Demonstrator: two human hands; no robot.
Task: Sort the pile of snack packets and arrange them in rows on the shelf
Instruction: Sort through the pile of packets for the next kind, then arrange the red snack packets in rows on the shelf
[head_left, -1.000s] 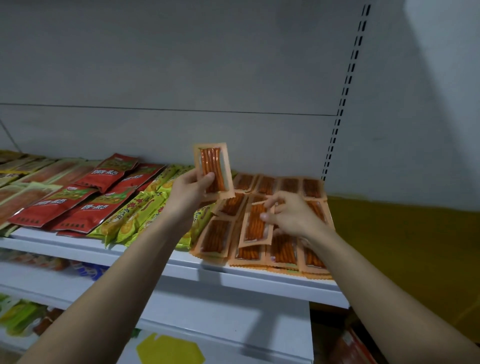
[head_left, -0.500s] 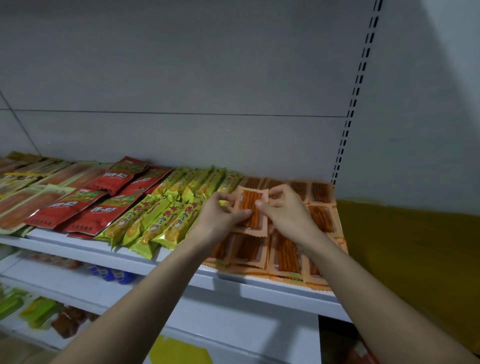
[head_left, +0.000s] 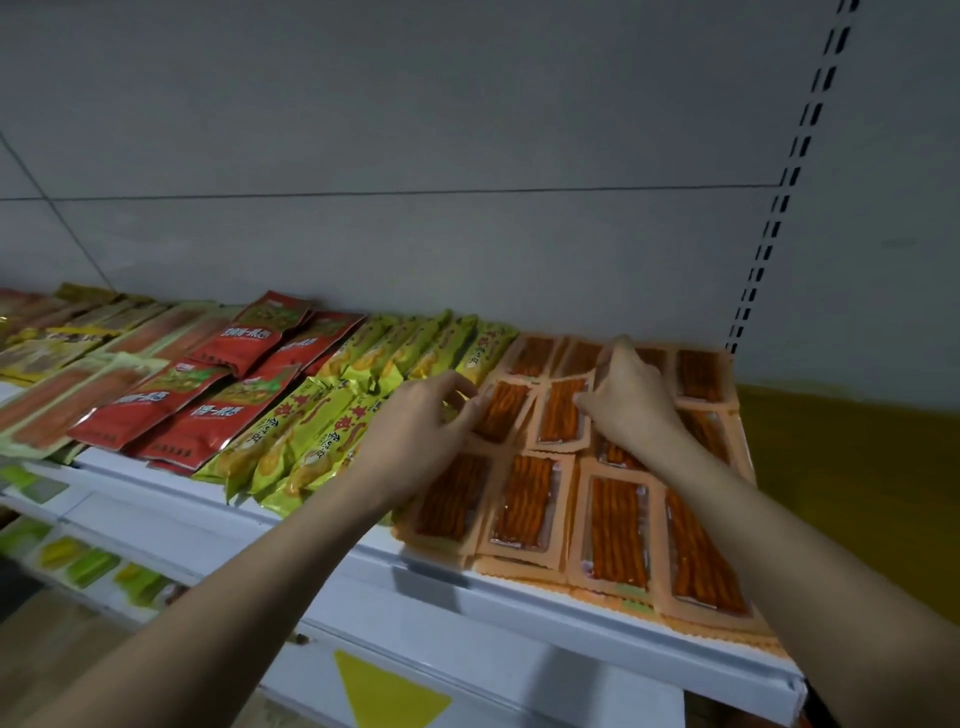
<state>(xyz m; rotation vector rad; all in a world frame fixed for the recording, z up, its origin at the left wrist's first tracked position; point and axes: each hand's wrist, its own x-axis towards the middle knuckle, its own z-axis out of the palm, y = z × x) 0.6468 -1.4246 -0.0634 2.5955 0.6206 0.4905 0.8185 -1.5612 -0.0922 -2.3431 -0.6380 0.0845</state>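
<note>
Now the left hand (head_left: 415, 421) curls its fingers and pinches the left edge of an orange packet (head_left: 501, 410) lying in the middle row of orange packets. Beside it the right hand (head_left: 631, 400) pinches the top right corner of a neighbouring orange packet (head_left: 561, 413), both flat on the shelf (head_left: 519, 613) near its right end. Orange packets fill that end from back edge to front edge. Green packets (head_left: 306, 431) lie just left, then red packets (head_left: 208, 395), with paler packets (head_left: 57, 389) towards the left end.
</note>
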